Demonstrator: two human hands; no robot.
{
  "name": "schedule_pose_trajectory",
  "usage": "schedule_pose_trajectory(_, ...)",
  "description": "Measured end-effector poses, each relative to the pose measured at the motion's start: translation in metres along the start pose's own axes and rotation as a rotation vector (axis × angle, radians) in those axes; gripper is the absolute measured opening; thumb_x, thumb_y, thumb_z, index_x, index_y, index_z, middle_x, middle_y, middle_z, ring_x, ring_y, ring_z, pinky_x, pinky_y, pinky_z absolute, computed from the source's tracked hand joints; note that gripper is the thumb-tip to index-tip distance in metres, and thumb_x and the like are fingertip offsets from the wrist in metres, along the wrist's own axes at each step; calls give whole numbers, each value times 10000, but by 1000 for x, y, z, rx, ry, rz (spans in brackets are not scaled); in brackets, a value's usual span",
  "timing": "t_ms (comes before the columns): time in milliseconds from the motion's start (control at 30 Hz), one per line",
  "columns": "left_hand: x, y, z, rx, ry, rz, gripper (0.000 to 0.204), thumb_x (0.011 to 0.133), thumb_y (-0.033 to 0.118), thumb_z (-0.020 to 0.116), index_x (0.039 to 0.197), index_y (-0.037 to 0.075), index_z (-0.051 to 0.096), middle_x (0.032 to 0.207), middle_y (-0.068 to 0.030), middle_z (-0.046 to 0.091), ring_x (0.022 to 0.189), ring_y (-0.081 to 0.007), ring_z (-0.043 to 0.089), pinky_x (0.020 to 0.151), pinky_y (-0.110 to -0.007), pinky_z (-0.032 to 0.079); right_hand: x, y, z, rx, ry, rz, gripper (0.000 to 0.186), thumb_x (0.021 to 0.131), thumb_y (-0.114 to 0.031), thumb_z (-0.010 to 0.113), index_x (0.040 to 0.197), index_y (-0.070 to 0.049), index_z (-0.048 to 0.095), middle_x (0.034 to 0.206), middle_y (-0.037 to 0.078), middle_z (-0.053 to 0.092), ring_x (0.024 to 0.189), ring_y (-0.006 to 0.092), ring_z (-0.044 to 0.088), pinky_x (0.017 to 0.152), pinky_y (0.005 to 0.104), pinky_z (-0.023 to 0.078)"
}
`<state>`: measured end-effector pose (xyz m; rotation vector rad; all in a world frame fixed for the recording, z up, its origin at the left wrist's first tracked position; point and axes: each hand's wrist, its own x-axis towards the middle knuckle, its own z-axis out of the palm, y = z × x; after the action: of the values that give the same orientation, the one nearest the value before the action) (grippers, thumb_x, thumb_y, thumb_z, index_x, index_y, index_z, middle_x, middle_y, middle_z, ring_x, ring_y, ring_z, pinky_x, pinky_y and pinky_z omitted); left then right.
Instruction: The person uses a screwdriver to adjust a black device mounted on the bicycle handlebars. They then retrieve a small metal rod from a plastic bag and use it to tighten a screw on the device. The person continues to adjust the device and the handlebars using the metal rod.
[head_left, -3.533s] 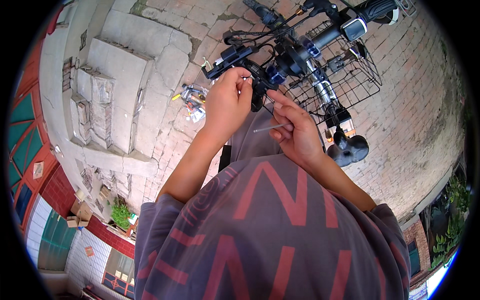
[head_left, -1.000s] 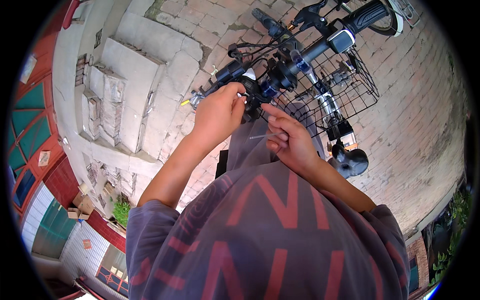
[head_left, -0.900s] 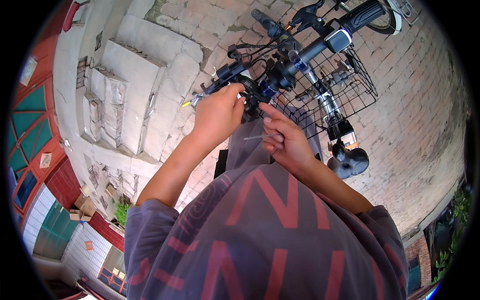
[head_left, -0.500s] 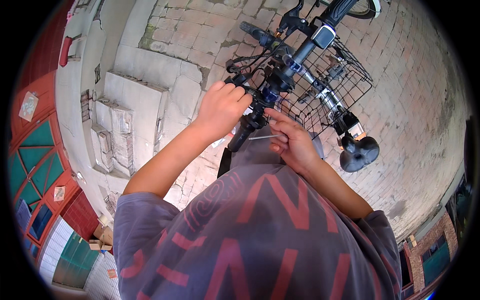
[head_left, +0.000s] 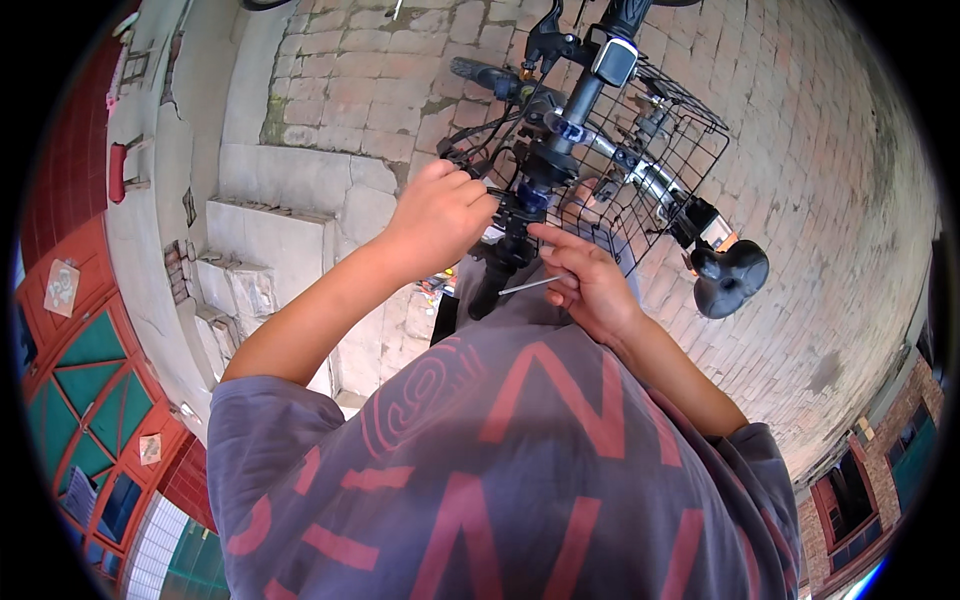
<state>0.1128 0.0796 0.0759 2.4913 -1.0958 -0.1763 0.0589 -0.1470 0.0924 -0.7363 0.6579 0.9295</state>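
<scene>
My left hand (head_left: 445,220) is closed at the near end of a bicycle's handlebar (head_left: 572,120), by the black lever and cable parts (head_left: 470,150). Its fingers hide whatever they grip. Curled fingers of my right hand (head_left: 590,280) hold a thin metal rod (head_left: 527,285), whose tip points left toward the black handlebar grip (head_left: 490,285). The right index finger stretches out to the black clamp parts (head_left: 518,222) just inboard of that grip. Farther along the bar is a small display (head_left: 615,62).
A black wire basket (head_left: 690,120) sits beside the bar, with the black saddle (head_left: 728,280) to the right. Stone steps (head_left: 270,235) and a wall lie left. Brick paving (head_left: 790,190) surrounds the bicycle. Small colourful items (head_left: 436,287) lie below my left forearm.
The view has shifted, and the handlebar appears slightly lower and to the left. Both hands keep nearly the same places on the bicycle, and the rod stays in my right hand.
</scene>
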Motion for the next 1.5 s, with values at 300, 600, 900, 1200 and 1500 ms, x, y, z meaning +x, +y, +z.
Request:
schedule_pose_trajectory(300, 10, -2, -2, 12, 3, 79, 140, 694, 78, 707, 779, 80, 595, 717, -34, 522, 750, -226, 545, 806, -371, 413, -2, -1, 4, -7, 39, 18, 430, 910, -110, 532, 1322, 1, 476, 602, -61, 318, 513, 49, 298, 542, 240, 322)
schedule_pose_trajectory(600, 6, 5, 4, 76, 77, 56, 163, 643, 64, 695, 765, 66, 588, 703, -43, 514, 724, -227, 544, 787, -366, 423, 2, -3, -4, 47, -24, 31, 500, 880, -120, 576, 1338, 32, 443, 635, -72, 348, 543, 51, 325, 570, 247, 338)
schedule_pose_trajectory(900, 4, 6, 2, 24, 113, 21, 160, 650, 44, 685, 781, 57, 595, 725, -54, 531, 744, -239, 552, 816, -383, 425, -1, -1, 6, 8, 54, 32, 436, 913, -98, 516, 1335, -1, 464, 620, -64, 320, 508, 42, 295, 542, 230, 328)
schedule_pose_trajectory(1200, -5, 2, 8, 18, 108, 37, 158, 671, 68, 703, 787, 61, 596, 734, -54, 526, 766, -240, 544, 880, -405, 420, -4, 1, 9, -14, 54, 48, 451, 910, -89, 514, 1352, -21, 452, 621, -67, 303, 524, 46, 298, 539, 234, 325)
schedule_pose_trajectory(1500, -8, 8, 11, 29, 191, 3, 203, 616, 96, 720, 774, 71, 595, 731, -44, 528, 766, -227, 543, 893, -398, 418, 0, 4, 6, -11, 65, 39, 446, 911, -87, 514, 1351, -36, 459, 608, -62, 299, 522, 53, 296, 543, 239, 333)
